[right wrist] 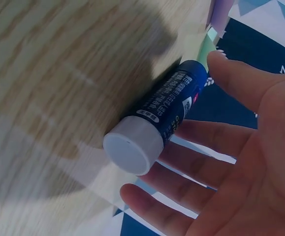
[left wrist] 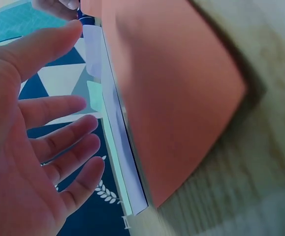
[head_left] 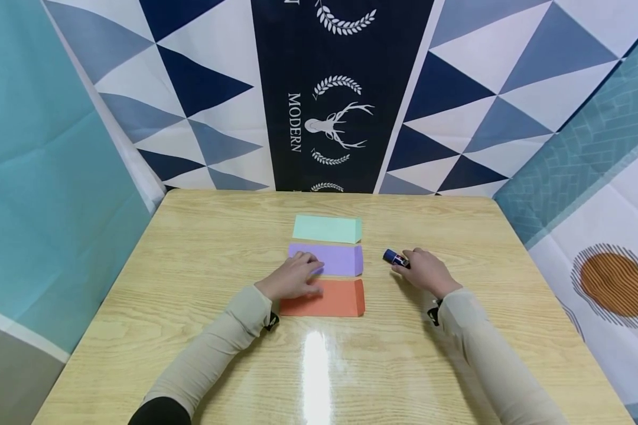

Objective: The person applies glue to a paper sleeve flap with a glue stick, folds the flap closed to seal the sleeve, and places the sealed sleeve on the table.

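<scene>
Three paper envelopes with flaps on their right ends lie in a column on the table: mint green [head_left: 326, 229] at the back, purple [head_left: 344, 261] in the middle, orange-red [head_left: 337, 302] in front. My left hand [head_left: 292, 276] is over the left part of the purple and orange-red ones. In the left wrist view its fingers are loosely spread beside the orange-red envelope [left wrist: 176, 88], with nothing held. To the right lies a dark blue glue stick [right wrist: 167, 103] with a white end. My right hand [head_left: 425, 271] is around it, fingers loosely extended along one side and thumb near its blue end.
The wooden table [head_left: 202, 248] carries a bright light reflection near its front. A patterned curtain [head_left: 212, 88] hangs behind its far edge, and a teal cloth [head_left: 48, 147] hangs along the left side.
</scene>
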A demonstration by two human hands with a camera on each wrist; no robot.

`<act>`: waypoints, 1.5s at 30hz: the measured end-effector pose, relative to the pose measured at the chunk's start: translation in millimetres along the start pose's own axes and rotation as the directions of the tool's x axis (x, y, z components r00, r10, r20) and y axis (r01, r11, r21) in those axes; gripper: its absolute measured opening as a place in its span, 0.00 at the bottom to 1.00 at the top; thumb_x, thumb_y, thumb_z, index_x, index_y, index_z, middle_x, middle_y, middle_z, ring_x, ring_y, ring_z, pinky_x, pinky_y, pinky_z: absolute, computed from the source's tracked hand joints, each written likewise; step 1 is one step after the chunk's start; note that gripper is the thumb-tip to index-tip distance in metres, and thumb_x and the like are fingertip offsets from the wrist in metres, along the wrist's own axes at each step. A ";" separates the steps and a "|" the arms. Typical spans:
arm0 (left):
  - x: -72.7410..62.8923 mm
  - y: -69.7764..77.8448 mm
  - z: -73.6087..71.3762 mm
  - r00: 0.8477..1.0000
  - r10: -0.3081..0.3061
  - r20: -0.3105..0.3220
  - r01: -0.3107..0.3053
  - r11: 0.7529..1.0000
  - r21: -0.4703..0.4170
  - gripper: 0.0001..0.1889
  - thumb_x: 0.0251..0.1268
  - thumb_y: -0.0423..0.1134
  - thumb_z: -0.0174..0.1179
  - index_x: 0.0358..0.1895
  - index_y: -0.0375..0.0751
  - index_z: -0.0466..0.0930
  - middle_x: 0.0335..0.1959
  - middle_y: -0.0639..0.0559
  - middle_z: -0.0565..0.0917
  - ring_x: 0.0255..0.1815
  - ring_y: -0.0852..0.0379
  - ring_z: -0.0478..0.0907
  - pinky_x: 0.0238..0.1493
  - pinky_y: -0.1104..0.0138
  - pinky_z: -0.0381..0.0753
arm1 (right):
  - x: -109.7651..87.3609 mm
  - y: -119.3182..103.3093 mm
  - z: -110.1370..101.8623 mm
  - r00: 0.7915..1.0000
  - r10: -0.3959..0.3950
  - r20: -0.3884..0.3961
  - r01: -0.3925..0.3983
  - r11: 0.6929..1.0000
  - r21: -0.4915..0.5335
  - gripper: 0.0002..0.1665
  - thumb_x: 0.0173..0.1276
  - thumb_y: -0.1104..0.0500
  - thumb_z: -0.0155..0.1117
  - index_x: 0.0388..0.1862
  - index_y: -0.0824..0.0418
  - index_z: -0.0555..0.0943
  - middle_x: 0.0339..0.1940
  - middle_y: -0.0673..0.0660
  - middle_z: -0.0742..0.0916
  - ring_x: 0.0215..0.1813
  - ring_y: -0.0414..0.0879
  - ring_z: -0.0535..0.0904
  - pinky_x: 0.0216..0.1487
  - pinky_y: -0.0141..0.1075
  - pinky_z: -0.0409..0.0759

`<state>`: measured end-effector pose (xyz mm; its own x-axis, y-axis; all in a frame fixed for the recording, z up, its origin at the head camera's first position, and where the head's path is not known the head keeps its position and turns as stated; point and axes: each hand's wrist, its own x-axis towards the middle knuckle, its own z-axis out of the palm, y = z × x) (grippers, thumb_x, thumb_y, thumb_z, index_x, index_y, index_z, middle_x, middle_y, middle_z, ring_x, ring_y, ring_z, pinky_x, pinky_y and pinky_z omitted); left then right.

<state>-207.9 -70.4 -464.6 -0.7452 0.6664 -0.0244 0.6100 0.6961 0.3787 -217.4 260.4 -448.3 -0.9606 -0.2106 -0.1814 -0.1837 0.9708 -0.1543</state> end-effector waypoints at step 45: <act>2.1 9.0 8.8 0.989 0.074 0.130 -0.080 0.996 0.042 0.24 0.60 0.49 0.68 0.58 0.44 0.81 0.58 0.51 0.78 0.57 0.54 0.72 0.61 0.63 0.73 | 2.2 3.5 4.2 0.994 -0.018 -0.109 0.020 1.000 0.015 0.20 0.63 0.53 0.69 0.42 0.70 0.83 0.37 0.66 0.86 0.35 0.56 0.82 0.40 0.52 0.80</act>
<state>-201.6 -60.4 -469.4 -0.6566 0.7451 -0.1166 0.6785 0.6511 0.3400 -219.3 262.8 -453.4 -0.9742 -0.2141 -0.0716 -0.1993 0.9646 -0.1727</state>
